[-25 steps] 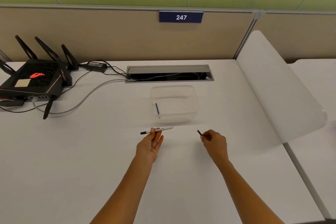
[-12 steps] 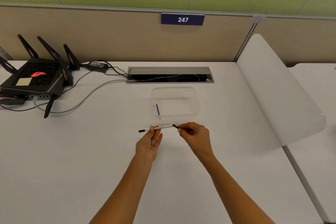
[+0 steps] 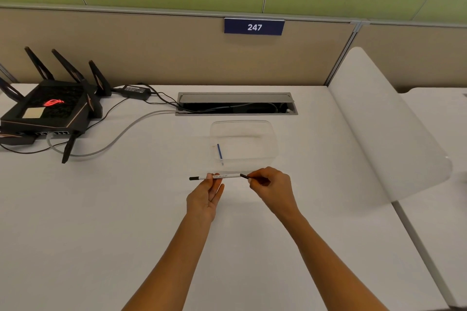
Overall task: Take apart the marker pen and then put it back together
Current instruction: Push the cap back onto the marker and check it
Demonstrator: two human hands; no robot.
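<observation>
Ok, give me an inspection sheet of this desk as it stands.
Surface: white desk, mostly bare.
Job's things: marker barrel in left hand; thin black piece in right hand, at the barrel's open end.
Clutter: clear container holding a blue stick.
Grippers: both pinch with the fingers.
Cables: grey cable and black leads run into the cable tray.
Surroundings: router, partition sign 247.

Both bare forearms reach forward over the white desk (image 3: 101, 222), converging. The left hand (image 3: 205, 197) is turned palm up, fingertips pinching the marker barrel (image 3: 222, 176) level. The right hand (image 3: 271, 188) is curled knuckles-up just right of it, thumb and forefinger gripping a dark end piece (image 3: 244, 176) at the barrel's right end.
</observation>
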